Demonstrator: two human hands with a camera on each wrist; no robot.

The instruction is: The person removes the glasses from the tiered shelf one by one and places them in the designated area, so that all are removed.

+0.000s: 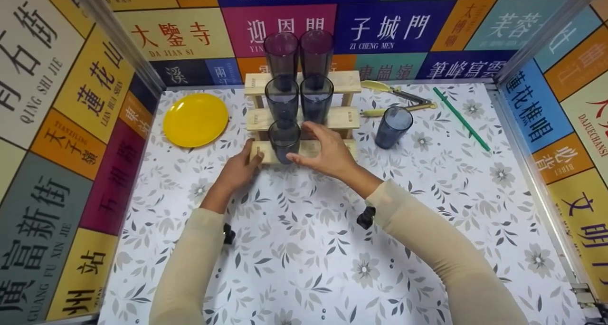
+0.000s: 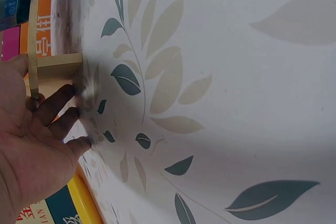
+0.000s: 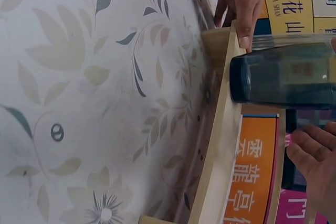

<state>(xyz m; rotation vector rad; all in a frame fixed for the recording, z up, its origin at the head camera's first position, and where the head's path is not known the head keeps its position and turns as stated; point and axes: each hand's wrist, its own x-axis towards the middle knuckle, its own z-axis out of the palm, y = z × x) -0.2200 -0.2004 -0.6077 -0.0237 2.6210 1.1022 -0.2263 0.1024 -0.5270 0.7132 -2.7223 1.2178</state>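
A three-step wooden rack (image 1: 327, 148) holds several dark tinted glasses. One glass (image 1: 284, 137) stands upright on its lowest step, and two glasses (image 1: 316, 97) stand on the middle step. Two taller-looking glasses (image 1: 281, 54) rise at the top step. My left hand (image 1: 240, 169) grips the left end of the lowest step, thumb on top and fingers below the board. Around the right side of the front glass, my right hand (image 1: 332, 151) spreads its thumb and fingers. In the right wrist view, the fingers (image 3: 315, 145) are apart from that glass (image 3: 286, 74).
Another tinted glass (image 1: 394, 128) stands right of the rack. Behind it lie yellow-handled tongs (image 1: 403, 96), and farther right a green stick (image 1: 460, 118). A yellow plate (image 1: 195, 120) lies left of the rack. Printed panels (image 1: 280, 30) wall the back and sides of the flower-patterned tabletop (image 1: 294, 249).
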